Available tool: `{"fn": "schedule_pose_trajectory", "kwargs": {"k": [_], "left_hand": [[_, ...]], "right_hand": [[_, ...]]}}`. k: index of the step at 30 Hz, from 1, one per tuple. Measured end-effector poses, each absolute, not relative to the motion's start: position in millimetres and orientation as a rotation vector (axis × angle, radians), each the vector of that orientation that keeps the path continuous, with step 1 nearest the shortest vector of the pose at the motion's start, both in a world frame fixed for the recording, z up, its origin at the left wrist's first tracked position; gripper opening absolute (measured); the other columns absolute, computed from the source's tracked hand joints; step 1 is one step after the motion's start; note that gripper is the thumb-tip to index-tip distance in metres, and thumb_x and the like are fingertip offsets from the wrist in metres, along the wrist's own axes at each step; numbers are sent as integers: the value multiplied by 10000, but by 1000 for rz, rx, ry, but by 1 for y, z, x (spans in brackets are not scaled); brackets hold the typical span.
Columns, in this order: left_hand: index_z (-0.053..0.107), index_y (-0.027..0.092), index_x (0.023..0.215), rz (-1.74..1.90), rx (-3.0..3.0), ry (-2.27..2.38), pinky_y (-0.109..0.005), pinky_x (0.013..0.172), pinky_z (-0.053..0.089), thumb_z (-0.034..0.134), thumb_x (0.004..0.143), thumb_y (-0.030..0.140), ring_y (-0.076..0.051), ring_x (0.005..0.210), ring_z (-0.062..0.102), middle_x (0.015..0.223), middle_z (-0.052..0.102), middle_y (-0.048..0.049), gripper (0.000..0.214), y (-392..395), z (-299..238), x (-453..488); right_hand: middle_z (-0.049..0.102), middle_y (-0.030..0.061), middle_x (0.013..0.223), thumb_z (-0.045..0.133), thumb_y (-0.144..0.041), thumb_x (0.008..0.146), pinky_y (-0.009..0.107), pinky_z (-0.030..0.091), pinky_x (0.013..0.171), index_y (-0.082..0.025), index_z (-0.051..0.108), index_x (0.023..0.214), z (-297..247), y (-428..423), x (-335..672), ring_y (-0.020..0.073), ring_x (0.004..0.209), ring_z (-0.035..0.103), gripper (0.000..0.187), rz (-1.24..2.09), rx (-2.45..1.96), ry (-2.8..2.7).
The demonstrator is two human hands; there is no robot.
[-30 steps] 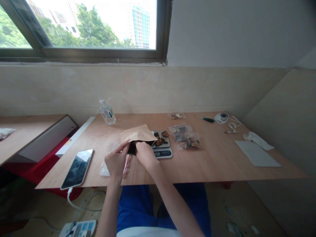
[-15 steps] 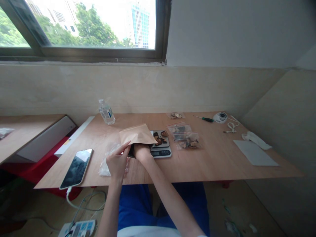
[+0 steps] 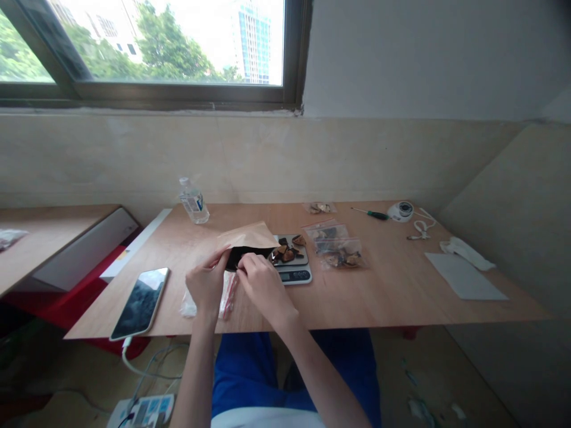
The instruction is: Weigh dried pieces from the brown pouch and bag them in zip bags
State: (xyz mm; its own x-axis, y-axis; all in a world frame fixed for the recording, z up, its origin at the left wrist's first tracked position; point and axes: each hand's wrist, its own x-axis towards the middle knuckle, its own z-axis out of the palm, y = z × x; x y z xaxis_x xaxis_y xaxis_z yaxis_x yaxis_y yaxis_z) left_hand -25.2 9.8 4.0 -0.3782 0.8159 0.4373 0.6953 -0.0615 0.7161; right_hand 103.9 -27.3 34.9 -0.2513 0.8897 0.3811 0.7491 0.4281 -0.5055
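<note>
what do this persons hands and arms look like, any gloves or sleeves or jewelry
The left hand and right hand are both ungloved, with no ring, watch or bracelet that I can make out. The left forearm and right forearm are bare down to the picture's lower edge, with no sleeve in view. Below them show blue trousers and part of a white garment.

One left hand point(image 3: 207, 282) and one right hand point(image 3: 265, 285) are counted. One paper bag point(image 3: 248, 235), one scale point(image 3: 303, 277), one phone point(image 3: 140, 304), one bottle point(image 3: 194, 205), one screwdriver point(image 3: 377, 214), one camera point(image 3: 400, 211), one power strip point(image 3: 145, 410) seen. Three filled bags point(image 3: 341, 257) counted. Two tabletops point(image 3: 383, 291) shown. Brown pieces point(image 3: 288, 254): several, overlapped, exact count can't be read. Loose plastic point(image 3: 190, 306) near left hand can't be counted either.
</note>
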Motion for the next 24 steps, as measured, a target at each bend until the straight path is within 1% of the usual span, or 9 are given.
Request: {"fn": "schedule_pose_trajectory", "kwargs": {"k": [3,6,10,13,17,21,24], "left_hand": [[751,248,915,1468,1638,2099,-262,650,460,564,779,496,-235,790,692,812,743,-44,339,19,15,-26],[752,229,922,1503,1585,2157,-282,672,460,556,771,523,-254,810,687,804,741,-67,384,29,28,-29],[745,233,958,1441,1516,2261,-304,658,454,556,762,538,-259,747,681,761,737,-71,409,41,45,-34],[737,246,982,1387,1481,2337,-311,649,446,564,753,540,-270,775,675,800,738,-73,411,47,55,-36],[740,255,968,1313,1509,2369,-310,645,435,576,738,540,-279,825,664,845,737,-74,402,51,61,-35],[745,262,947,1269,1568,2330,-300,610,416,570,734,555,-266,774,661,797,733,-62,402,49,58,-32],[747,266,934,1290,1600,2293,-293,595,407,558,740,567,-254,748,659,779,731,-53,405,46,53,-31]], "right_hand": [[643,65,1057,460,-235,926,296,452,921,-188,576,937,35,-38,121,168,1025,585,126,311,-1140,-1841],[646,69,1062,483,-233,910,323,455,923,-201,577,931,19,-39,151,178,1031,589,102,299,-1088,-1657],[656,76,989,513,-233,893,353,466,884,-193,589,903,-21,-31,199,205,967,603,87,224,-1282,-1618],[645,87,977,512,-221,890,374,461,874,-181,597,890,-45,-23,224,223,957,591,94,159,-1404,-1681],[610,93,995,510,-213,887,378,457,865,-182,628,876,-58,-15,234,230,966,569,123,91,-1491,-1781],[605,89,993,529,-213,878,382,448,867,-187,664,885,-66,-5,232,237,965,553,138,3,-1568,-1815],[604,94,1020,525,-210,876,388,454,845,-199,686,932,-73,2,231,245,956,545,171,-37,-1602,-1839]]}}
